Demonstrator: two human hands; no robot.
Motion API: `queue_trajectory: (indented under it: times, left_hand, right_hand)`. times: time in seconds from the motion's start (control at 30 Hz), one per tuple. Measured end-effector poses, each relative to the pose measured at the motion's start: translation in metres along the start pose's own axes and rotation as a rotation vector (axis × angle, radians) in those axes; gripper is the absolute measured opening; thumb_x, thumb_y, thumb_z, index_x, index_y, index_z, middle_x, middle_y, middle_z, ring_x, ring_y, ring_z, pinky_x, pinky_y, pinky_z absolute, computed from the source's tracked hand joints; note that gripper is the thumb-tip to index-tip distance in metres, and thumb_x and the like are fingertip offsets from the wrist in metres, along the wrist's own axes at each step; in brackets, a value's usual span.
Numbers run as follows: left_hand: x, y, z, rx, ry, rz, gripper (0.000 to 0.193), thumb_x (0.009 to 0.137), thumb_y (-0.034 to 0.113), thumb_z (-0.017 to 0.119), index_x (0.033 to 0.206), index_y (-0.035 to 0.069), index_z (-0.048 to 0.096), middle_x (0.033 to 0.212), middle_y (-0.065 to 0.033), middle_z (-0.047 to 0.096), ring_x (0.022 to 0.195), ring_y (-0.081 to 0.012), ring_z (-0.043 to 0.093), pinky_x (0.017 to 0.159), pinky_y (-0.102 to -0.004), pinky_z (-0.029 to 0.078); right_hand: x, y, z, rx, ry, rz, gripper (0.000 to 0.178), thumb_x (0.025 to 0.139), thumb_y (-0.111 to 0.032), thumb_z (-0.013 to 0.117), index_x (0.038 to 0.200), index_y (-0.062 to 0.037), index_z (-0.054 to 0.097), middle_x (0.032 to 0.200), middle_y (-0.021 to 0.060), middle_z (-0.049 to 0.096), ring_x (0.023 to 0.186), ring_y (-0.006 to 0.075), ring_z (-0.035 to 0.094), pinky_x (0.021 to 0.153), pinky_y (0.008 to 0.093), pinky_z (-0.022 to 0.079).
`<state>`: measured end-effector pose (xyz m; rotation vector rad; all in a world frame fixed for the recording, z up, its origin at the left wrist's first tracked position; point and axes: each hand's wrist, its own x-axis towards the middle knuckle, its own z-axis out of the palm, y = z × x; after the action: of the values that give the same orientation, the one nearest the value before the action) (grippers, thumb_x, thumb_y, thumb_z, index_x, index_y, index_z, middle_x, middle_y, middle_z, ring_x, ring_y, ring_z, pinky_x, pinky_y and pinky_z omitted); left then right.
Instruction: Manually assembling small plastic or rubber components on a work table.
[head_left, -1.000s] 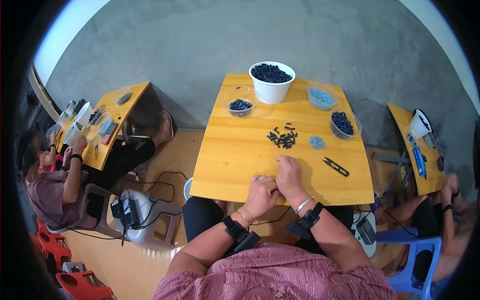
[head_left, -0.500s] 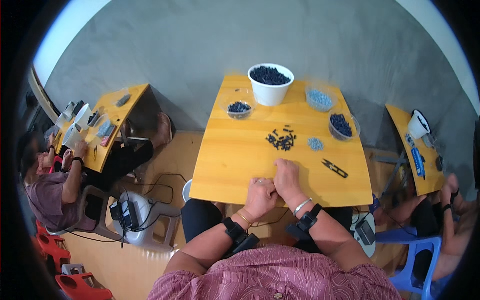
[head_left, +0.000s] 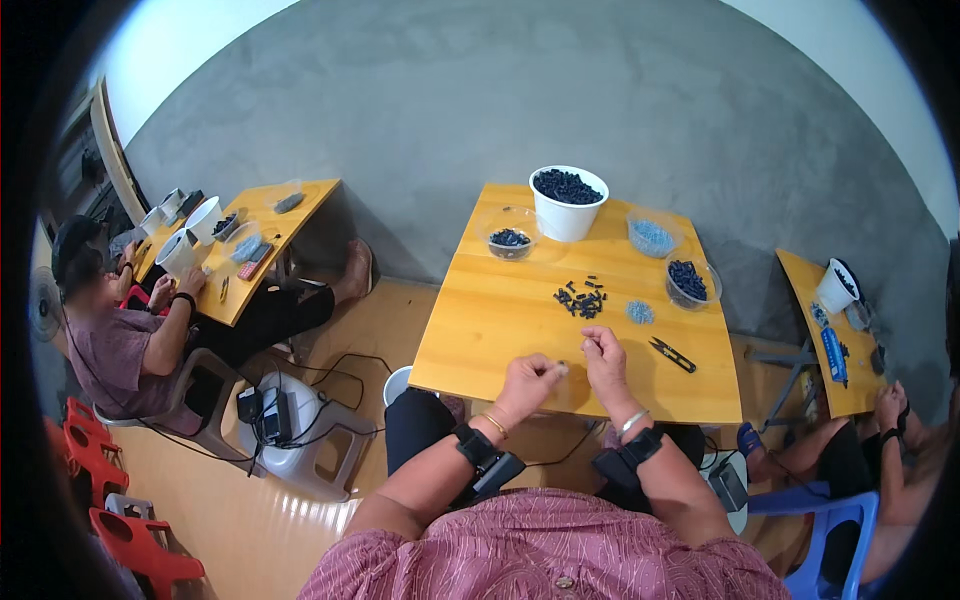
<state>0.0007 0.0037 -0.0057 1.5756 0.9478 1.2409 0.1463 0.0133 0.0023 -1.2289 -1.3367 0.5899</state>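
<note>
Hands just apart over the near edge of the table, fingers curled, grip unclear.

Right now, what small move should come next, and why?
Probably ease the right hand forward to the loose pile of small black pieces: the pile lies on the table just beyond that hand, whereas the left hand is farther back, near the front edge. Whether either hand holds something is too small to tell.
</note>
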Motion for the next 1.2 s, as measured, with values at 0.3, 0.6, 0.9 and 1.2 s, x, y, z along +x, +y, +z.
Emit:
queue_trajectory:
  times: [0.3,0.6,0.9,1.2]
  left_hand:
    - [0.0,0.054,-0.003,-0.59,-0.04,-0.289,0.013,0.082,0.013,0.062,0.074,0.004,0.062,0.066,0.0007,0.057,0.064,-0.0051,0.048,0.062,-0.019,0.04]
    - [-0.009,0.072,-0.017,-0.548,-0.147,-0.282,0.009,0.082,0.012,0.06,0.08,0.003,0.062,0.07,-0.0014,0.06,0.066,-0.0068,0.053,0.062,-0.0201,0.043]
    - [-0.009,0.072,-0.016,-0.468,-0.134,-0.19,0.009,0.082,0.011,0.06,0.081,0.002,0.063,0.071,-0.0014,0.06,0.066,-0.0065,0.053,0.065,-0.0204,0.044]
    - [-0.014,0.054,-0.017,-0.418,-0.156,-0.367,0.015,0.083,0.014,0.059,0.085,-0.001,0.063,0.069,-0.0006,0.058,0.063,-0.0063,0.05,0.06,-0.0201,0.042]
  right_hand:
    - [-0.028,-0.071,-0.018,-0.228,-0.133,-0.382,0.017,0.077,0.0,0.054,0.095,-0.0016,0.051,0.076,0.0115,0.054,0.069,0.0244,0.056,0.062,0.031,0.046]
    - [-0.022,-0.096,-0.036,-0.14,-0.213,-0.372,0.012,0.077,0.003,0.054,0.087,-0.0018,0.055,0.076,0.0121,0.056,0.068,0.0252,0.058,0.06,0.0305,0.046]
    - [-0.02,-0.083,-0.04,0.088,-0.216,-0.118,0.014,0.079,0.002,0.055,0.092,-0.0018,0.057,0.076,0.0086,0.056,0.069,0.0172,0.056,0.064,0.0254,0.046]
    - [-0.009,-0.056,-0.053,-0.269,-0.13,-0.311,0.008,0.077,-0.002,0.055,0.085,-0.0022,0.056,0.077,0.0142,0.058,0.072,0.0296,0.059,0.063,0.0334,0.046]
